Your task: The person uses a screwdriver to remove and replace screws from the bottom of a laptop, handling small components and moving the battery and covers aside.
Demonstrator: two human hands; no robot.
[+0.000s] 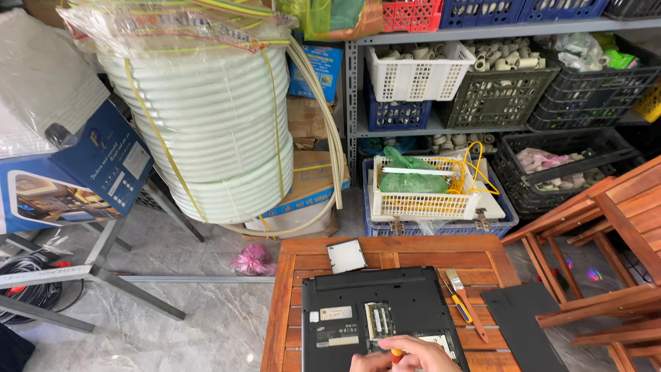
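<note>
A black laptop (375,313) lies upside down on a slatted wooden table (289,275), with its bottom hatch off and a green memory module (380,320) exposed. At the bottom edge of the view my right hand (428,353) is closed around a small screwdriver with a red and yellow handle (396,355), just below the open bay. A few fingers of my left hand (363,363) show beside it, resting on the laptop; most of that hand is out of view. A grey square cover plate (345,255) lies behind the laptop.
An orange-handled brush (469,306), a yellow and blue screwdriver (460,308) and a flat black panel (523,324) lie right of the laptop. Stacked wooden chairs (609,227) crowd the right. A big coil of white conduit (206,124), shelf baskets (420,76) and a blue box (76,179) stand behind.
</note>
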